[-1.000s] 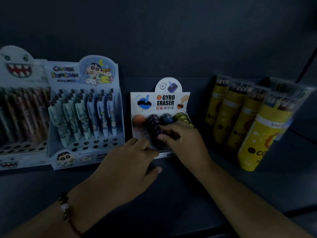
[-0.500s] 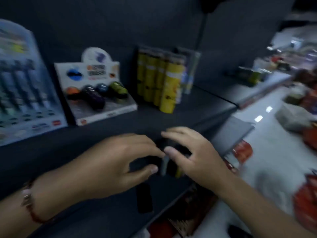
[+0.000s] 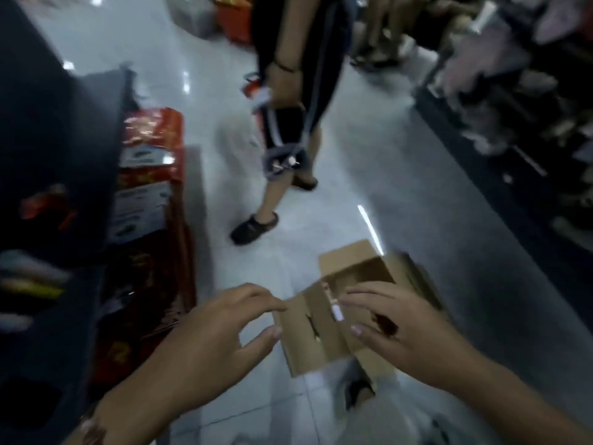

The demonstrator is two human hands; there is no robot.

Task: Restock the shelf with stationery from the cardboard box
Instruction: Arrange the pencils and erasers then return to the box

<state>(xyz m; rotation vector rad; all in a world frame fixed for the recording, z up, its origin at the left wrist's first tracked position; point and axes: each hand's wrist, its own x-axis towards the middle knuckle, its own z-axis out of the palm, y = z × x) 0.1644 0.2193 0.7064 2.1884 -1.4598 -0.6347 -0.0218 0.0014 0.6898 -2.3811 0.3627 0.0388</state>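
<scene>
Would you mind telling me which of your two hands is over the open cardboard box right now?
The right hand: its spread fingers hover over the cardboard box opening. The left hand is beside the box, over the floor.

Cardboard box on floor between left hand and right hand, shelf to the left

glossy pale tiled floor — dark shelving left, cluttered racks right.
</scene>
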